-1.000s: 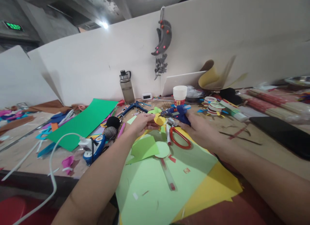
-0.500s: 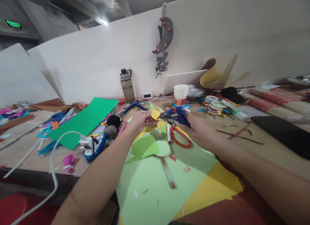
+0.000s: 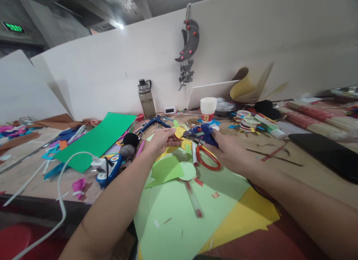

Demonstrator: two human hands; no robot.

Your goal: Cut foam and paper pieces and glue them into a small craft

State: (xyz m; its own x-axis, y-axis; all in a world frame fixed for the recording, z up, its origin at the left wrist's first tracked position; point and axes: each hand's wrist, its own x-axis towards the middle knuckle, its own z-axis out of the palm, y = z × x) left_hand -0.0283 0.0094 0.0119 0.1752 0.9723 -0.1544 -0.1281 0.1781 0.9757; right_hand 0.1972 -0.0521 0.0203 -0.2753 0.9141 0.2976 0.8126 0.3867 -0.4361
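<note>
Between the fingers of my left hand (image 3: pixel 165 137) is a yellow paper disc (image 3: pixel 179 132). My right hand (image 3: pixel 220 140) is wrapped round a blue glue gun (image 3: pixel 205 133), whose tip points left at the disc's edge. Below the hands lie red-handled scissors (image 3: pixel 209 157), a white marker (image 3: pixel 194 154) and a pale green paper circle (image 3: pixel 187 171). The circle overlaps a bright green paper piece (image 3: pixel 165 169) and the end of a clear tube (image 3: pixel 193 200) with a red tip. Under them is a large light green sheet (image 3: pixel 173 222) on yellow paper (image 3: pixel 243 219).
A bottle (image 3: pixel 147 100), stacked paper cups (image 3: pixel 208 109) and a small clock (image 3: pixel 169 110) stand along the back. At left are a green sheet (image 3: pixel 95 140) and a blue power strip (image 3: pixel 110 170) with a white cable. A black phone-like slab (image 3: pixel 326 153) lies right.
The whole view has shifted very slightly. Both hands keep their hold, with the disc and the glue gun tip still close together.
</note>
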